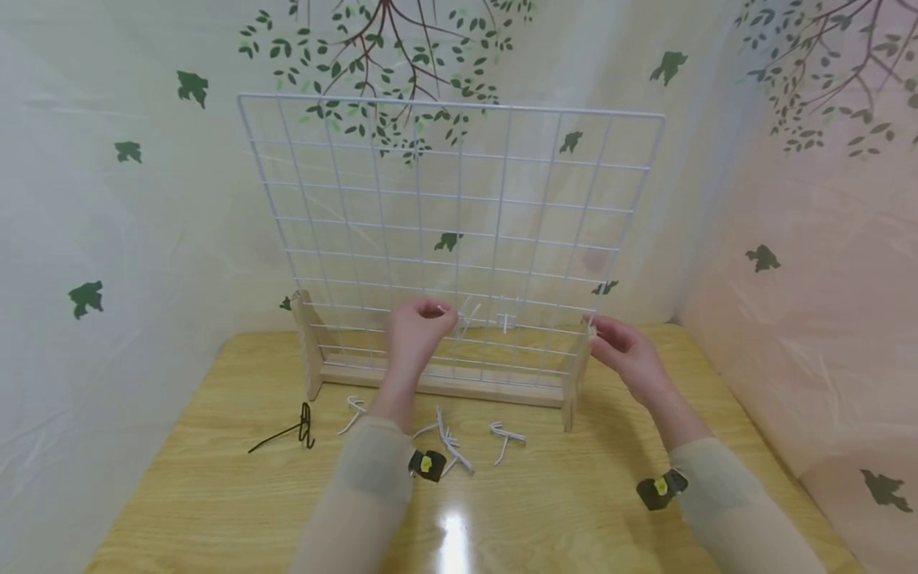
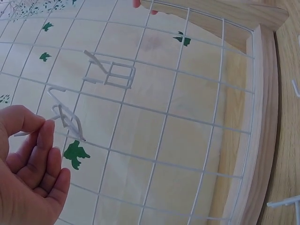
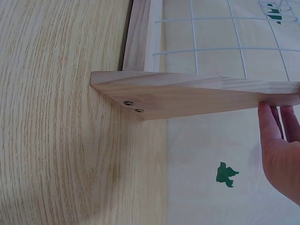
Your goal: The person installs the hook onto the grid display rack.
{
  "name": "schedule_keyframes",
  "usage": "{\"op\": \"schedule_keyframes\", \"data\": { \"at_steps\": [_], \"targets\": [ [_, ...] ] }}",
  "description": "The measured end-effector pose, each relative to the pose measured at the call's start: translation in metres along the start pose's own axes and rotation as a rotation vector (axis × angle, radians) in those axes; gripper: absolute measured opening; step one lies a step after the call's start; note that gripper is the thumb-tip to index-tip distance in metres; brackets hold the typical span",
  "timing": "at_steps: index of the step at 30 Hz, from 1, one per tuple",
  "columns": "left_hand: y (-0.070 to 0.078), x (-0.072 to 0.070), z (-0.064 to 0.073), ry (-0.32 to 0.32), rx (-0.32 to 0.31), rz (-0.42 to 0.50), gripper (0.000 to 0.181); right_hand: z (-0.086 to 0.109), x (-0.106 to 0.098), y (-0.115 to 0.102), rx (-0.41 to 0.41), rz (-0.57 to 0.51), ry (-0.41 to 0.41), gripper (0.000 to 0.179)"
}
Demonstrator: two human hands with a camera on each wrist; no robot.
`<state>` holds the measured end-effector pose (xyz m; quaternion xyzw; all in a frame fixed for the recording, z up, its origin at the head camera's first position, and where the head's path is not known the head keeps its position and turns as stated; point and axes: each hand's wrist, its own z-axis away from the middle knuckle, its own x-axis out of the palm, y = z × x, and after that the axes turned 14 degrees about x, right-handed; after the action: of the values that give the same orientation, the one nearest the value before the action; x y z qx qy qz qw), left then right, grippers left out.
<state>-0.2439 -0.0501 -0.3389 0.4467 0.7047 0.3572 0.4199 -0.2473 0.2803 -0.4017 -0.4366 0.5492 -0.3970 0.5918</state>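
Observation:
A white wire grid panel (image 1: 459, 191) stands upright in a wooden stand. My left hand (image 1: 421, 328) pinches the straight prong of a white wire display hook (image 2: 68, 117) between thumb and forefinger. That hook lies against the lower middle of the grid. Just right of it in the head view, a second white hook (image 1: 506, 320) hangs on the grid wires. At the far right, my right hand (image 1: 633, 359) grips the top of the stand's right wooden post (image 3: 197, 91), its fingertips partly hidden behind the wood.
Several loose white hooks (image 1: 508, 435) lie on the wooden table (image 1: 559, 510) in front of the stand. A black wire hook (image 1: 304, 426) sits to the left, near the left post (image 1: 308, 351). Behind the grid hangs a leaf-patterned sheet (image 1: 158, 239).

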Motion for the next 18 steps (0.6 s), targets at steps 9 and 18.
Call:
{"op": "schedule_keyframes", "data": {
  "at_steps": [9, 18],
  "targets": [
    [-0.001, 0.013, -0.005, 0.095, 0.008, 0.003, 0.011, 0.0, -0.001, 0.0, 0.025, 0.036, 0.005, 0.051],
    [0.002, 0.025, -0.006, 0.191, 0.077, -0.048, 0.011, -0.001, 0.001, -0.001, 0.008, 0.008, 0.005, 0.05]
  ]
}}
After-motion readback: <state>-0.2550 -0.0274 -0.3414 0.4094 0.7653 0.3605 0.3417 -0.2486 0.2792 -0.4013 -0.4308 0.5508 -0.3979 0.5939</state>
